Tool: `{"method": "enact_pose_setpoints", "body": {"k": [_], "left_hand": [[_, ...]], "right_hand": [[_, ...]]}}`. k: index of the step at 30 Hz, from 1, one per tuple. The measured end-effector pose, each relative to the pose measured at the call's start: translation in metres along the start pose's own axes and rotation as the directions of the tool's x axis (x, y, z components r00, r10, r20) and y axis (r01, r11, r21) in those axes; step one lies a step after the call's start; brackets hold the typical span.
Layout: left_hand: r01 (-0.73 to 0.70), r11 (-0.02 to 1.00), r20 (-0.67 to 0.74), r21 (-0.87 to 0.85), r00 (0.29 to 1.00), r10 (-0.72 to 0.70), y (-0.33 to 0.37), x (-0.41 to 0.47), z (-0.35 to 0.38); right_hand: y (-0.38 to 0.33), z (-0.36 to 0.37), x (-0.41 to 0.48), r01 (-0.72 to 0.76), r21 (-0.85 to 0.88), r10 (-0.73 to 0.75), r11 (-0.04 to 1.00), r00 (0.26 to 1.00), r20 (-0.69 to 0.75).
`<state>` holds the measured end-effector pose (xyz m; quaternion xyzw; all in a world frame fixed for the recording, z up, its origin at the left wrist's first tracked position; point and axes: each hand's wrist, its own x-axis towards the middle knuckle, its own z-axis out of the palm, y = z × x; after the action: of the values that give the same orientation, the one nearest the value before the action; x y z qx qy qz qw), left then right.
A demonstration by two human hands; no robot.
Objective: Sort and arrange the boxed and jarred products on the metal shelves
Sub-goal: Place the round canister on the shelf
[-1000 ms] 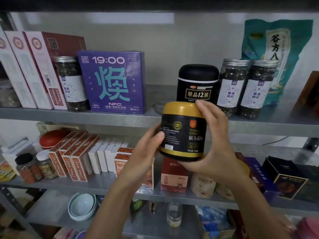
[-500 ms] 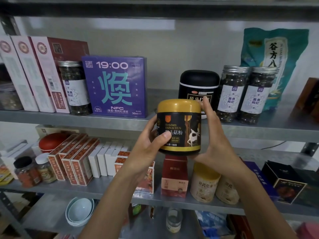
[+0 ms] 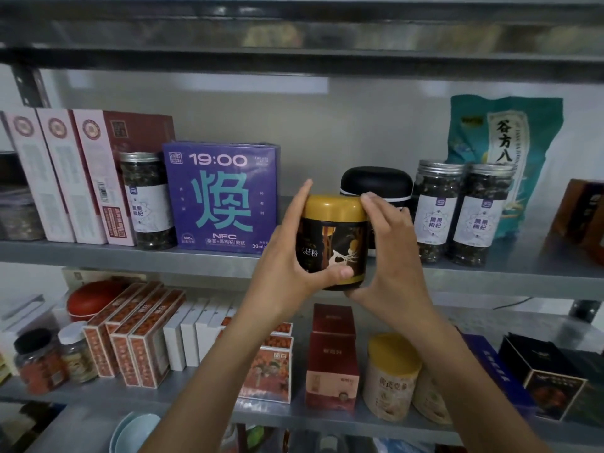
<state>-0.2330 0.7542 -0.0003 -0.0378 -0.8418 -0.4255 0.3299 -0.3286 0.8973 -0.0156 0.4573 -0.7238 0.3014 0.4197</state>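
Metal shelves (image 3: 523, 276) stand stocked before us. We grip the gold-lidded jar (image 3: 336, 237) between left hand (image 3: 284, 266) and right hand (image 3: 392, 256), fingers curled round its sides.

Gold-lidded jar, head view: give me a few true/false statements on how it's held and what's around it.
1. The left hand and right hand both grip the gold-lidded jar. True.
2. The jar lies on its side. False: it is upright, lid on top.
3. A purple box stands on the upper shelf, left of the jar. True.
4. The jar behind it has a silver lid. False: the black jar has a black lid.
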Motion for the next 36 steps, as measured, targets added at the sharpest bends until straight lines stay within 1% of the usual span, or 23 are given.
{"method": "enact_pose_setpoints", "body": {"k": [4, 6, 9, 11, 12, 14, 15, 16, 18, 20, 21, 22, 23, 25, 27, 29, 30, 33, 36], "left_hand": [[-0.021, 0.991, -0.01, 0.128, 1.0, 0.023, -0.006, 0.013, -0.002], [-0.019, 0.975, -0.032, 0.219, 0.999, 0.027, -0.011, 0.019, -0.003], [0.026, 0.922, -0.112, 0.387, 0.994, 0.019, -0.015, 0.022, -0.003], [0.04, 0.864, -0.153, 0.502, 0.987, 0.043, -0.015, 0.021, -0.001], [0.029, 0.829, -0.169, 0.558, 0.982, 0.08, -0.014, 0.021, -0.001], [-0.033, 0.77, -0.167, 0.637, 0.969, 0.18, -0.013, 0.023, 0.0], [-0.077, 0.747, -0.14, 0.661, 0.965, 0.224, -0.013, 0.024, -0.001], [-0.116, 0.729, -0.105, 0.674, 0.962, 0.25, -0.014, 0.026, -0.001], [-0.144, 0.715, -0.063, 0.684, 0.965, 0.255, -0.015, 0.03, -0.005], [-0.129, 0.691, -0.062, 0.711, 0.968, 0.245, -0.015, 0.034, -0.008], [-0.12, 0.673, -0.064, 0.729, 0.968, 0.242, -0.015, 0.036, -0.009], [-0.114, 0.658, -0.063, 0.744, 0.969, 0.239, -0.014, 0.037, -0.01], [-0.112, 0.646, -0.058, 0.755, 0.97, 0.237, -0.013, 0.039, -0.01], [-0.112, 0.632, -0.046, 0.767, 0.973, 0.228, -0.013, 0.042, -0.01], [-0.111, 0.628, -0.043, 0.77, 0.974, 0.224, -0.014, 0.044, -0.01], [-0.107, 0.619, -0.045, 0.778, 0.973, 0.225, -0.015, 0.045, -0.01], [-0.105, 0.613, -0.046, 0.783, 0.973, 0.225, -0.016, 0.046, -0.009], [-0.108, 0.602, -0.043, 0.791, 0.972, 0.23, -0.017, 0.047, -0.008], [-0.111, 0.601, -0.04, 0.791, 0.972, 0.233, -0.018, 0.049, -0.007]], "right_hand": [[0.007, 0.017, 0.008, -0.007, -0.154, 0.001, 0.988, 0.999, -0.043], [0.009, 0.026, 0.01, -0.009, -0.183, 0.0, 0.983, 0.999, -0.052], [0.014, 0.033, 0.01, 0.015, -0.215, -0.021, 0.977, 0.999, -0.029], [0.018, 0.034, 0.01, 0.043, -0.212, -0.039, 0.976, 0.999, 0.025], [0.02, 0.032, 0.01, 0.058, -0.197, -0.046, 0.979, 0.997, 0.066], [0.024, 0.027, 0.012, 0.078, -0.143, -0.055, 0.987, 0.986, 0.157], [0.025, 0.023, 0.015, 0.085, -0.101, -0.064, 0.991, 0.979, 0.194], [0.026, 0.017, 0.018, 0.091, -0.052, -0.078, 0.995, 0.975, 0.21], [0.028, 0.007, 0.03, 0.085, 0.011, -0.086, 0.996, 0.983, 0.162], [0.029, -0.003, 0.047, 0.067, -0.035, -0.065, 0.997, 0.996, 0.064], [0.03, -0.007, 0.059, 0.053, -0.092, -0.05, 0.994, 0.998, 0.033], [0.03, -0.009, 0.071, 0.03, -0.157, -0.025, 0.987, 0.999, 0.034], [0.032, -0.011, 0.086, 0.0, -0.218, 0.017, 0.976, 0.997, 0.075], [0.037, -0.011, 0.116, -0.052, -0.331, 0.134, 0.942, 0.964, 0.228], [0.044, -0.005, 0.138, -0.079, -0.44, 0.266, 0.895, 0.885, 0.383], [0.049, 0.002, 0.146, -0.136, -0.486, 0.388, 0.863, 0.794, 0.468], [0.051, 0.005, 0.146, -0.17, -0.484, 0.418, 0.859, 0.777, 0.471], [0.056, 0.008, 0.144, -0.177, -0.471, 0.398, 0.864, 0.814, 0.424], [0.056, 0.003, 0.144, -0.196, -0.42, 0.388, 0.886, 0.811, 0.439]]}}
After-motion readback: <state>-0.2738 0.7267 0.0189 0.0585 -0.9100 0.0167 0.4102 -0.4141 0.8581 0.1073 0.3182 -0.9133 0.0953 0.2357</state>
